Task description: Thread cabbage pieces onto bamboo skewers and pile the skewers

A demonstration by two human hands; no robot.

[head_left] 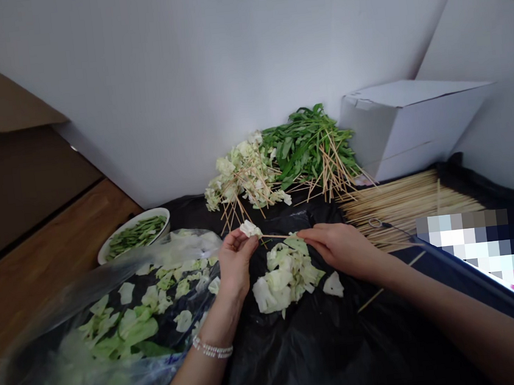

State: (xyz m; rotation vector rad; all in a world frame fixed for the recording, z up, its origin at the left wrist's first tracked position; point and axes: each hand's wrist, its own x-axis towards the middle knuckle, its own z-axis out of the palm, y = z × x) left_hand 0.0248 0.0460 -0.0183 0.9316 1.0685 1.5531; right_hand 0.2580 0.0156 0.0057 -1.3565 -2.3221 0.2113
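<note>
My left hand [236, 259] pinches a pale cabbage piece [250, 228] at its fingertips. A thin bamboo skewer [276, 236] runs from that piece to my right hand [336, 246], which grips its other end along with a green cabbage piece. Between and below both hands lies a small heap of cut cabbage pieces [281, 275] on black plastic sheeting [319, 345]. A beaded bracelet circles my left wrist.
A clear plastic bag [92, 332] of cabbage leaves lies at left. A white bowl [133, 229] holds green strips. Finished cabbage skewers [242, 182] and leafy green skewers [311, 147] pile by the wall. Loose bamboo skewers [405, 204] lie at right, near a white box [406, 122].
</note>
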